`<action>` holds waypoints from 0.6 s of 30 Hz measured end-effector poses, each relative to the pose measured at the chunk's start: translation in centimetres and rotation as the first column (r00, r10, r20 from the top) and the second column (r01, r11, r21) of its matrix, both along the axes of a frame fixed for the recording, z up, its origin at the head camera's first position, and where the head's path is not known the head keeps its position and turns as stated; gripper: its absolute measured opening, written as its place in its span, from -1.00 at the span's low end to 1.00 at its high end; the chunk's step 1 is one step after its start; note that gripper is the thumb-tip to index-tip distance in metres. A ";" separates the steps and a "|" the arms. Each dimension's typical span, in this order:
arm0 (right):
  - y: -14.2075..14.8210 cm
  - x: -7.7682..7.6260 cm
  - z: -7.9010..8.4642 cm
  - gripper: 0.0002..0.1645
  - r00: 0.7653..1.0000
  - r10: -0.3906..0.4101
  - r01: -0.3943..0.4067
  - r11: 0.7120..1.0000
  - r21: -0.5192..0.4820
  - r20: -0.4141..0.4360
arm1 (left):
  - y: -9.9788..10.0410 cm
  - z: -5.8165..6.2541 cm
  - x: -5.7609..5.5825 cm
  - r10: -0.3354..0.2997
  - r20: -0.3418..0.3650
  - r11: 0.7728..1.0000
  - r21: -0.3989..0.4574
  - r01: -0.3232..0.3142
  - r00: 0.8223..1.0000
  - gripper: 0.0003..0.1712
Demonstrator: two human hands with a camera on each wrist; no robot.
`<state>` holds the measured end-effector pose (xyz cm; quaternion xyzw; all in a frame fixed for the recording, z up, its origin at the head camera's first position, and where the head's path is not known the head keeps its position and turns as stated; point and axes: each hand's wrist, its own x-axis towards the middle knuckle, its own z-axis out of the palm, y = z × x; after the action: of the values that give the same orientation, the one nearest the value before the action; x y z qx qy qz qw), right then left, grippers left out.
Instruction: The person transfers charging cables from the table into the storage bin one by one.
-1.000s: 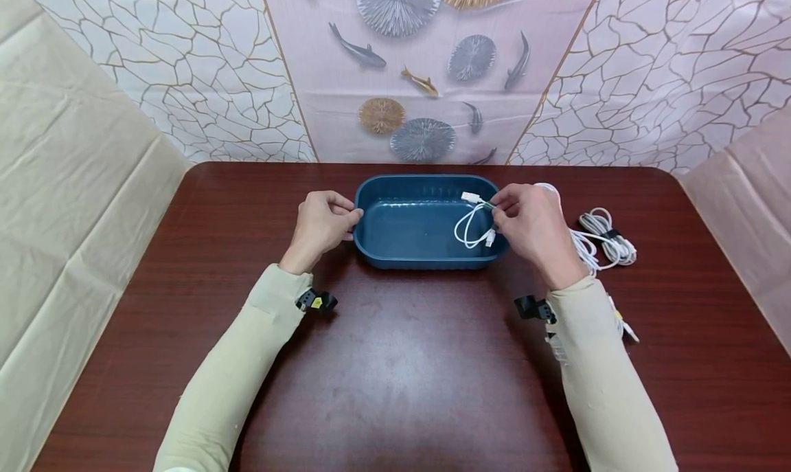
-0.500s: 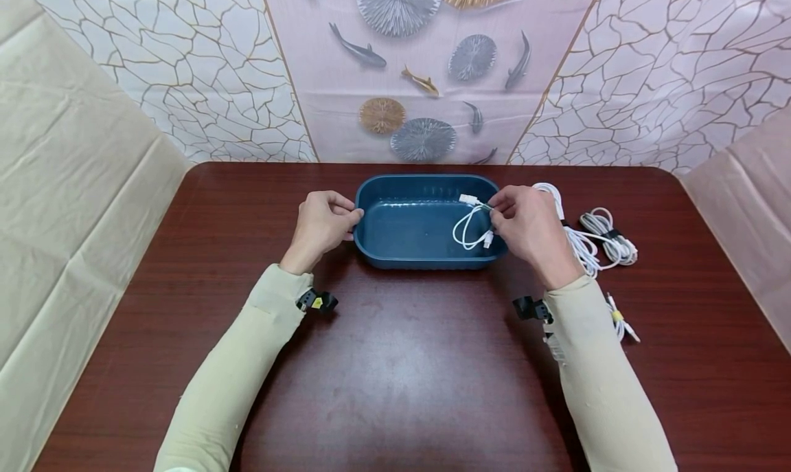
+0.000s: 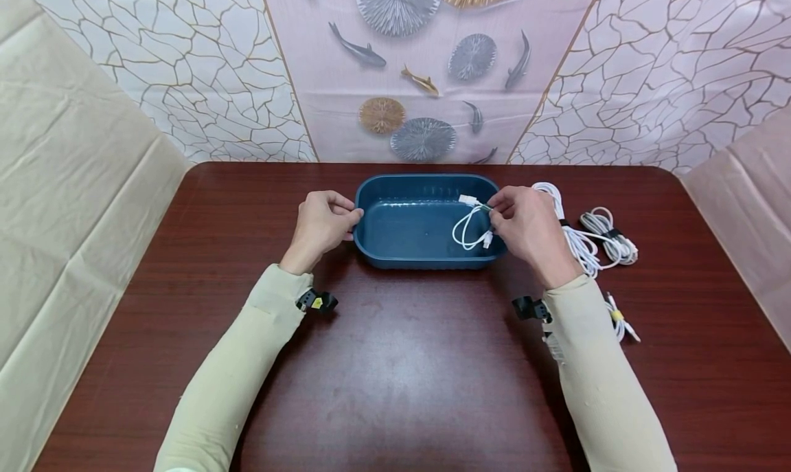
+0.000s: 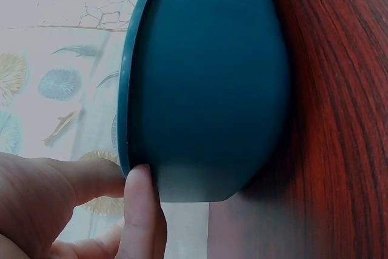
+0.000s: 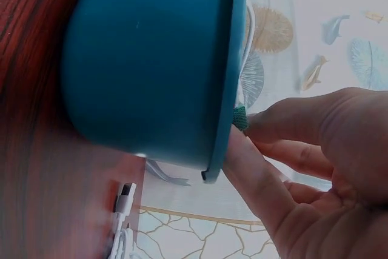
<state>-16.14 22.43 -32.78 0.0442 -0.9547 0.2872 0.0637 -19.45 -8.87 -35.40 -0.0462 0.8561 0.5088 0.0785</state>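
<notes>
A dark blue oblong plastic basin (image 3: pixel 426 260) stands toward the back of the table. My left hand (image 3: pixel 321 225) pinches its left rim between thumb and fingers; the left wrist view has the thumb and a fingertip on either side of that rim. Over the right end, my right hand (image 3: pixel 531 225) pinches a short white USB cable (image 3: pixel 468 200). Its plugs and loop hang inside the basin's outline. A green tie (image 5: pixel 240 118) on the cable shows between thumb and finger in the right wrist view, right at the rim.
Right of the basin lie a bundled white cable (image 3: pixel 581 245), partly behind my right hand, and a greyish coiled cable (image 3: pixel 608 235) with a black strap. Nearer, beside my right sleeve, is a small white cable (image 3: pixel 618 317) with a yellow tie. Patterned cloth (image 3: pixel 426 66) hangs behind the table.
My right hand has shifted slightly left with the USB cable, uncovering more of the bundled cable behind it. Left hand and basin have stayed put.
</notes>
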 end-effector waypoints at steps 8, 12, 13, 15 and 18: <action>0.0 -0.1 -0.3 -0.78 1.000 -0.005 0.005 1.000 0.009 0.006 | 0.0 0.0 0.0 0.002 -0.002 1.000 0.000 -0.002 1.000 -0.74; -0.1 -0.1 -0.3 -0.77 1.000 -0.007 0.007 1.000 0.007 0.014 | -0.1 0.0 0.0 0.000 -0.002 1.000 0.017 0.000 1.000 -0.73; -0.1 -0.1 -0.4 -0.77 1.000 -0.006 0.006 1.000 0.009 0.015 | -0.1 0.0 0.0 0.001 -0.001 1.000 0.020 -0.001 1.000 -0.73; -0.1 -0.1 -0.4 -0.77 1.000 -0.008 0.008 1.000 0.015 0.017 | -0.1 0.0 0.0 -0.001 -0.002 1.000 0.022 0.001 1.000 -0.73; -0.1 -0.1 -0.4 -0.76 0.999 -0.016 0.016 1.000 0.023 0.028 | -0.1 0.0 0.1 -0.002 -0.004 1.000 0.018 0.003 1.000 -0.74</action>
<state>-16.27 22.32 -33.20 0.0332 -0.9590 0.2766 0.0519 -19.40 -8.96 -35.38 -0.0433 0.8517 0.5164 0.0778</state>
